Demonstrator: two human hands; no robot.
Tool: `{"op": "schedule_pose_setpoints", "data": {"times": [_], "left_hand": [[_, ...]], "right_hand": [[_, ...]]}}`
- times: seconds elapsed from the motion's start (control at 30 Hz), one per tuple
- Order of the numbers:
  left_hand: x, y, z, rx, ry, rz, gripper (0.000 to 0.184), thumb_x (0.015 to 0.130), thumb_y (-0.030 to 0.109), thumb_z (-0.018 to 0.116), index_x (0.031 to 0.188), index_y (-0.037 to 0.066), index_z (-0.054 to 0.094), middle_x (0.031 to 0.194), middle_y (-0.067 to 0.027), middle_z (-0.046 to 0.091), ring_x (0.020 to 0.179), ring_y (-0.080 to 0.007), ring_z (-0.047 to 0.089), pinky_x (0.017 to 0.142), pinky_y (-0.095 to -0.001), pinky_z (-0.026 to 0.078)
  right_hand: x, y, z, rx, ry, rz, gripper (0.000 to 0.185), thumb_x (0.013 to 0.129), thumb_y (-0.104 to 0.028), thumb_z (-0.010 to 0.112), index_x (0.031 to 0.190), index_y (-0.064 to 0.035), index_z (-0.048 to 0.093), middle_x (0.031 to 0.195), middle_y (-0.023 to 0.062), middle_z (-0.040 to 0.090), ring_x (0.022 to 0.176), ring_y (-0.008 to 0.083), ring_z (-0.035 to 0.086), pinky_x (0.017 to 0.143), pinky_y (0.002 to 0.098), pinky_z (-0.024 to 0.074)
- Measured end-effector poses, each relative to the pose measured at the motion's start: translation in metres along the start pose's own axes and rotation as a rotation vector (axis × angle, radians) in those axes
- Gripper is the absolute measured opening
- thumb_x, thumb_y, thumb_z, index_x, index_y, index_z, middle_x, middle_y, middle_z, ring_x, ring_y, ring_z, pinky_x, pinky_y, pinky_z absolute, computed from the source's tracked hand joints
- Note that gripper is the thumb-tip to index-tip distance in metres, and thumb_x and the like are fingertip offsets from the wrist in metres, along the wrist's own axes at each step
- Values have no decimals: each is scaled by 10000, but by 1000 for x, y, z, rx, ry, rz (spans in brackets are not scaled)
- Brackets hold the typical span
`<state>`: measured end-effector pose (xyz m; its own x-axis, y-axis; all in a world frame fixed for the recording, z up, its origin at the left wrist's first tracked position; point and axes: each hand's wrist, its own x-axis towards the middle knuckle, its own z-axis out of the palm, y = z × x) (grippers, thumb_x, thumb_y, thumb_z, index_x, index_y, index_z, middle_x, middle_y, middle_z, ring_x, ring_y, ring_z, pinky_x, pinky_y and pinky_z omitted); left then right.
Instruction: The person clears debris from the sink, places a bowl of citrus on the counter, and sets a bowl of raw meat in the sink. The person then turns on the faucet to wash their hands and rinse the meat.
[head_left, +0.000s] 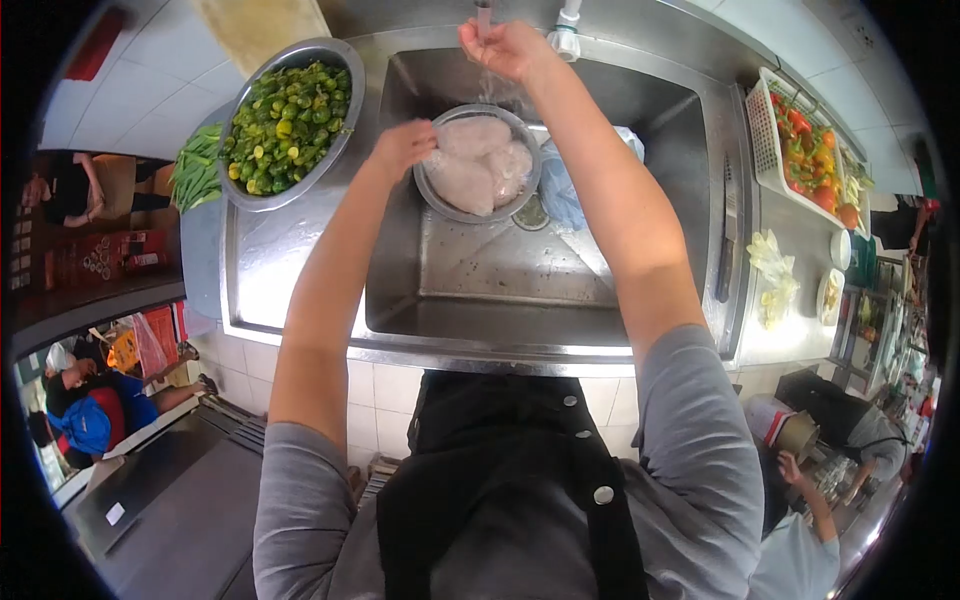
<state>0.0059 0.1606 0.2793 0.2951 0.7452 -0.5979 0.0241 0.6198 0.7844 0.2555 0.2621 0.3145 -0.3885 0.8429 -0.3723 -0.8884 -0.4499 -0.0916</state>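
Observation:
A round metal bowl [432,200] stands in the steel sink [520,272], holding several pale pink pieces of raw meat [463,182] that look like chicken breasts, with a clear plastic sheen on some. My left hand [405,148] is at the bowl's left rim; its fingers are blurred, and whether they grip the rim cannot be made out. At the back of the sink, my right hand [506,50] has its fingers curled around the end of the tap spout [484,15]. Water runs down from there towards the bowl. Right of the bowl lies a bluish plastic bag [562,190], partly behind my right forearm.
A large bowl [352,95] of small green citrus fruit stands left of the sink, beside green leafy stalks [197,170]. To the right are a white basket [765,150] of peppers, a knife [727,245] and a crumpled plastic bag [775,275]. Other people are at both sides.

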Motion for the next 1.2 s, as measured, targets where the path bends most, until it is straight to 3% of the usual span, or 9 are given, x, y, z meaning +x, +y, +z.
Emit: {"op": "schedule_pose_setpoints", "data": {"times": [0.2, 0.33, 0.47, 0.83, 0.9, 1.0, 1.1, 1.17, 1.2], "left_hand": [[-90, -44, -10, 1090, 297, 561, 229, 871, 76, 525, 1063, 23, 638, 1077, -184, 628, 993, -340, 596, 838, -389, 476], [-139, -48, -45, 1338, 214, 836, 208, 806, -5, 549, 996, -2, 635, 1151, -174, 586, 1116, -358, 535, 910, -409, 453], [-153, -56, -51, 1399, 46, 820, 236, 772, -45, 545, 986, 8, 631, 1290, -136, 499, 1290, -326, 396, 1068, -448, 340], [-137, -66, -60, 1324, 104, 788, 299, 726, -66, 522, 994, 18, 627, 1244, -109, 542, 1326, -324, 357, 1115, -501, 272], [-139, -64, -58, 1317, 104, 784, 299, 730, -66, 511, 994, 17, 625, 1245, -109, 540, 1321, -325, 365, 1111, -502, 276], [-138, -64, -59, 1316, 90, 784, 301, 732, -67, 503, 996, 15, 623, 1246, -110, 539, 1319, -326, 367, 1109, -505, 278], [-138, -64, -60, 1311, 95, 778, 300, 732, -65, 501, 995, 14, 622, 1250, -111, 537, 1318, -328, 369, 1107, -506, 279], [-138, -63, -58, 1310, 100, 771, 293, 733, -65, 502, 989, 12, 622, 1248, -112, 539, 1317, -329, 370, 1107, -506, 280], [-138, -62, -58, 1309, 99, 767, 285, 734, -64, 503, 983, 10, 622, 1245, -113, 540, 1316, -329, 371, 1106, -506, 282]], "right_hand": [[-51, 45, 2, -660, 119, -217, 179, 882, -39, 474, 979, 56, 590, 937, 172, 604, 897, 298, 623, 923, 393, 502], [-51, 49, -131, -2424, 16, 8, 239, 858, -230, 577, 905, -15, 670, 859, 143, 660, 793, 247, 632, 734, 359, 511], [-56, 83, -272, -2533, 168, -113, 199, 782, -158, 568, 811, 0, 685, 881, 204, 665, 825, 359, 636, 763, 459, 497], [-66, 155, -288, -2553, 389, -52, 257, 777, -191, 603, 950, -8, 658, 990, 193, 636, 954, 369, 592, 809, 457, 486], [-74, 176, -316, -2683, 327, -376, 227, 791, -190, 595, 944, -34, 655, 977, 180, 616, 958, 367, 573, 814, 435, 477], [-119, 182, -286, -2499, 282, -304, 221, 789, -156, 601, 967, -28, 628, 1001, 180, 583, 912, 365, 572, 787, 432, 477], [-149, 161, -303, -2354, 117, 266, 290, 767, -128, 626, 1032, -17, 589, 1085, 198, 543, 875, 377, 573, 783, 423, 486], [-147, 155, -312, -2278, 758, -614, 405, 734, -129, 674, 1092, 5, 540, 1117, 209, 543, 857, 348, 602, 778, 408, 499], [-140, 153, -316, -2277, 756, -616, 405, 734, -129, 674, 1092, 5, 540, 1117, 209, 543, 857, 348, 602, 778, 408, 499]]}}
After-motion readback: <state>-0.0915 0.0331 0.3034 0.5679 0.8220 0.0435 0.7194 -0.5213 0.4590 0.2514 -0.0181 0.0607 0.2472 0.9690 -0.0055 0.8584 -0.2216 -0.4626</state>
